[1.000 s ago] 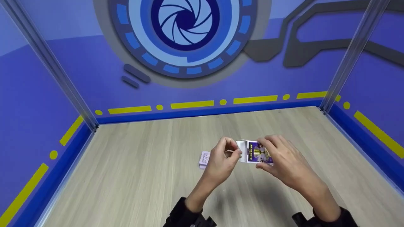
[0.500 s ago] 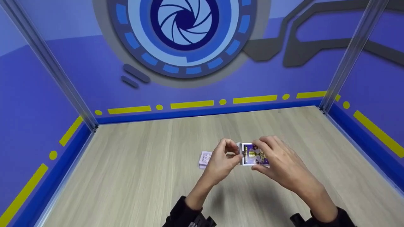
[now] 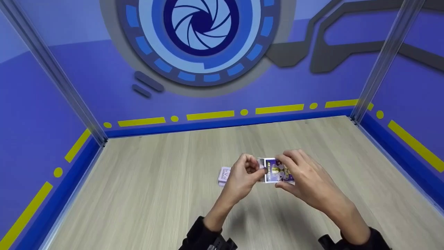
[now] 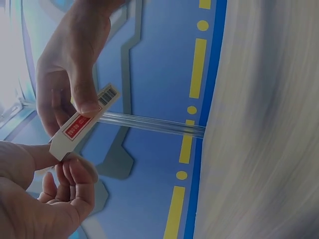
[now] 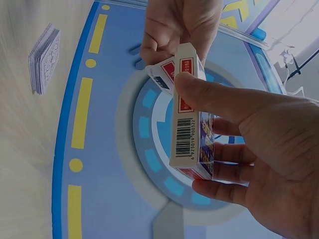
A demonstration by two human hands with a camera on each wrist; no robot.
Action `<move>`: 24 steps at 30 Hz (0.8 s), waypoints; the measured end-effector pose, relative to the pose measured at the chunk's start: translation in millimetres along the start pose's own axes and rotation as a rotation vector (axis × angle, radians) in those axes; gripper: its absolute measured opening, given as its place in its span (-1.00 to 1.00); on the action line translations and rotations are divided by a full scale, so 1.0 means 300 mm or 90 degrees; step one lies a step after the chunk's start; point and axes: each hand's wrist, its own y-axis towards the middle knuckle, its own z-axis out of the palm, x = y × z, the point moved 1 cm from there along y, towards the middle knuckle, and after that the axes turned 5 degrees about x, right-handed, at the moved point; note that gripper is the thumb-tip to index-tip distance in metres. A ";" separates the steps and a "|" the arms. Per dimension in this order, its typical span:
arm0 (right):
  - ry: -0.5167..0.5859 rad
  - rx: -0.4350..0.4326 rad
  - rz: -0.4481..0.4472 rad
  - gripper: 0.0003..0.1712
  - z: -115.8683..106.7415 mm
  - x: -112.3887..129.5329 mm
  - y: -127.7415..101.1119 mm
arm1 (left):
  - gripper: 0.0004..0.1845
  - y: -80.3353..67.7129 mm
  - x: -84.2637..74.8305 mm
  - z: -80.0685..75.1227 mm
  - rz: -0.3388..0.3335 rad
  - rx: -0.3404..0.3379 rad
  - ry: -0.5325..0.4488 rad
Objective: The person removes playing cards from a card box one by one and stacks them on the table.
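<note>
Held above the table is a small playing card box (image 3: 276, 170) with a purple printed face and white borders. My right hand (image 3: 309, 180) grips it by its long edges, thumb on the near side; the right wrist view shows a barcode and red label on the narrow white side (image 5: 185, 134). At the box's left end, my left hand (image 3: 241, 178) pinches the end flap (image 5: 160, 78) between thumb and fingers. A deck of playing cards (image 3: 224, 176) lies on the table just left of my left hand, which partly hides it. The inside of the box is hidden.
The wood-grain table (image 3: 156, 194) is bounded by blue panels at the back and both sides, with metal posts at the corners. A back wall panel (image 3: 203, 69) carries a round blue emblem. Black bands sit on both wrists.
Both hands have shifted slightly left and down with the card box. The white flap, plainly open earlier, is now mostly behind the left fingers. The deck has stayed put.
</note>
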 end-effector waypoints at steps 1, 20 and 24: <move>0.000 0.001 0.002 -0.17 0.000 -0.002 0.000 | -0.76 0.000 -0.001 -0.002 -0.003 0.002 -0.007; 0.016 0.043 0.078 -0.19 -0.012 -0.039 -0.004 | -0.72 -0.008 -0.047 -0.084 0.262 -0.025 0.411; 0.017 0.042 0.083 -0.19 -0.015 -0.040 -0.005 | -0.82 -0.012 -0.059 -0.105 0.275 -0.013 0.521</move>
